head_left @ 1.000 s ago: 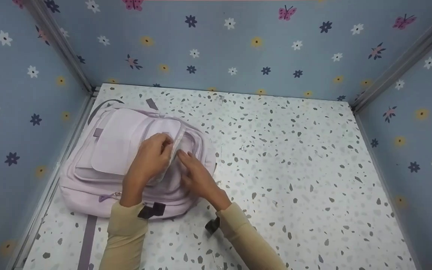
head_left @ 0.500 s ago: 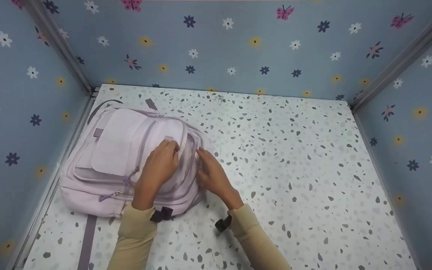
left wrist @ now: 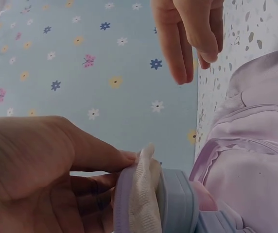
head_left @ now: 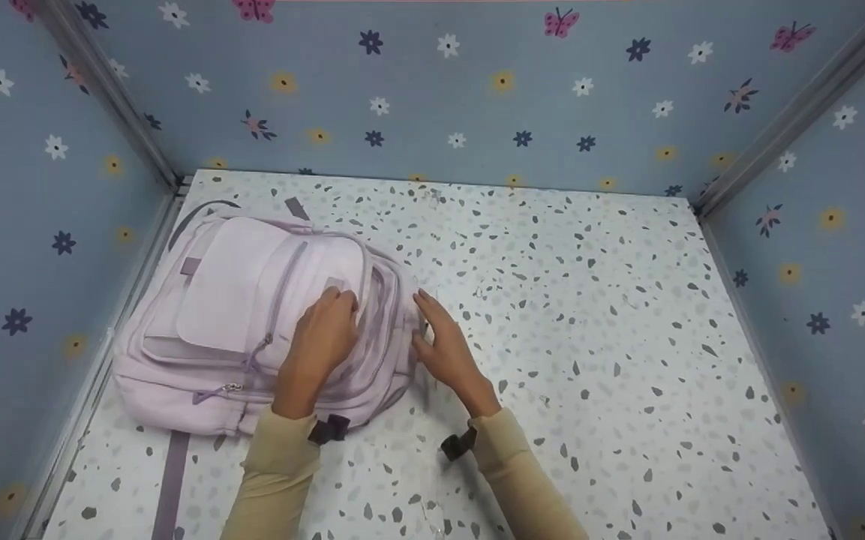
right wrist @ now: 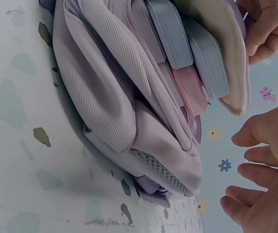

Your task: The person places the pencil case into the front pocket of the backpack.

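Note:
A lilac backpack [head_left: 229,300] lies flat at the left of the speckled table [head_left: 590,337]. My left hand [head_left: 323,330] pinches the edge of its open main flap [left wrist: 134,194], thumb on one side and fingers on the other. Inside the opening, blue-grey books [right wrist: 178,39] and a pink one [right wrist: 192,87] show edge-on. My right hand [head_left: 443,337] hovers beside the bag's right side with straight, spread fingers [right wrist: 255,170], holding nothing. In the left wrist view, that right hand [left wrist: 187,34] shows above the bag.
Blue walls [head_left: 477,90] printed with flowers and butterflies close in the table on three sides. A lilac strap [head_left: 169,480] trails from the bag toward the front edge. Bare speckled table spreads right of the bag.
My right hand has drawn back from the bag's opening to the right and spread open beside it. My left hand keeps its hold on the flap edge.

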`<state>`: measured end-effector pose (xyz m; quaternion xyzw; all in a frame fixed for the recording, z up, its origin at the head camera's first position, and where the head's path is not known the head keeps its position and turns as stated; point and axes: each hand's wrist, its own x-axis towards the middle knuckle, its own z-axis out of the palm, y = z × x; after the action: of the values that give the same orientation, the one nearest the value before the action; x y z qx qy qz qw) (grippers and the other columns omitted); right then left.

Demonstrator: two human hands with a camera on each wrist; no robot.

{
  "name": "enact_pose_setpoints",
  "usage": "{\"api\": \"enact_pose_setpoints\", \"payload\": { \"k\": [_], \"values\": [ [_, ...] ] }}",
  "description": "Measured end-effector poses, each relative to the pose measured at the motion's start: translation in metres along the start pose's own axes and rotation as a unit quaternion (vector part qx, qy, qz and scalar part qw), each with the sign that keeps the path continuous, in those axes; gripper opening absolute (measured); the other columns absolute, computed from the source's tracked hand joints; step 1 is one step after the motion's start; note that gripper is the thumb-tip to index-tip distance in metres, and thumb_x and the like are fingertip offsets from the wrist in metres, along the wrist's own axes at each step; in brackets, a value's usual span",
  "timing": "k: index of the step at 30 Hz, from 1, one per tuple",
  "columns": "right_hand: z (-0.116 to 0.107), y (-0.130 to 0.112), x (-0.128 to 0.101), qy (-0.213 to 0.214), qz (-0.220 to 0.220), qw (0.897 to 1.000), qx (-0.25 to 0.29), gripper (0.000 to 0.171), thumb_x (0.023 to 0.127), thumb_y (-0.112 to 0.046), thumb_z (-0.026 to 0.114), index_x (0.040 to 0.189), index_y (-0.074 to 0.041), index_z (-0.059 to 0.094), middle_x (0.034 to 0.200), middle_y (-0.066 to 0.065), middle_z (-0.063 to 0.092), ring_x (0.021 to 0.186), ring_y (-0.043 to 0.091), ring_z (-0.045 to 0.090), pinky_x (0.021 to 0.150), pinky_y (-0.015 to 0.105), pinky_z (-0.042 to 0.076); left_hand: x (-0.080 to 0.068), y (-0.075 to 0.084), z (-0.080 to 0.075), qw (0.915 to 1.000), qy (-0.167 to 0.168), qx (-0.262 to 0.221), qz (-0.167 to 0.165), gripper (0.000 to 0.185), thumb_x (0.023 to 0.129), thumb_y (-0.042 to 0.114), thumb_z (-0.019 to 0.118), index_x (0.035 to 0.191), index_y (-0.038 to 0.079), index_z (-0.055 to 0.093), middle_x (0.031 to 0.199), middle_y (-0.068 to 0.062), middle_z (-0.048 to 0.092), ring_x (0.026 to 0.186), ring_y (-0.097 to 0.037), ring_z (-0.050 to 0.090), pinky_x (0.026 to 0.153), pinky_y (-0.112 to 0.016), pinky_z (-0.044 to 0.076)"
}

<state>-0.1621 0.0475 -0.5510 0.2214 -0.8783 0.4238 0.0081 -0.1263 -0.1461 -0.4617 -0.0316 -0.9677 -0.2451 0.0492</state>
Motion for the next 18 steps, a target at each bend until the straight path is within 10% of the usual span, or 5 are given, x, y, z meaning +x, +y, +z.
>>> {"api": "enact_pose_setpoints", "payload": {
  "k": [18],
  "values": [
    [-0.017,0.011,-0.003,0.024,0.023,0.999,-0.015,0.054,0.092,-0.007,0.055,0.144,-0.007,0.040,0.151,0.012,0.037,0.140,0.027,0.033,0.114,0.040,0.026,0.003,-0.006,0.006,0.9998,0.002,-0.008,-0.020,0.010,0.092,0.002,0.049,0.091,-0.002,0.058,0.087,-0.017,0.056,0.076,-0.038,0.058,0.070,-0.048,0.048]
  ]
}}
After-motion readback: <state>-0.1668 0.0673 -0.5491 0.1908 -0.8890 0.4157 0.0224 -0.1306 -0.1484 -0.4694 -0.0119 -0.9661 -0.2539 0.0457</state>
